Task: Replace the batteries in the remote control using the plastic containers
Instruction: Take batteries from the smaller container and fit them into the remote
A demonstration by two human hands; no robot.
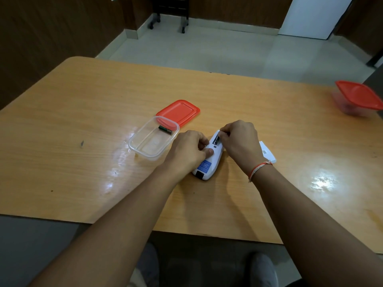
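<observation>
The left hand [187,151] clamped the white remote [208,160] against the wooden table [83,112], thumb pressed across its back, fingers closed around its left edge. The right hand [240,141] curled over the far end, fingertips pinched at the open battery slot; whether they held a battery could not be told. The remote lay face down near the table's middle. A white cover [267,152] lay just right of the right wrist. Left of the hands stood an open clear container [145,150] holding 1 battery [165,129], its red lid [180,111] just behind. A 2nd, lidded container [356,98] sat at the far right edge.
</observation>
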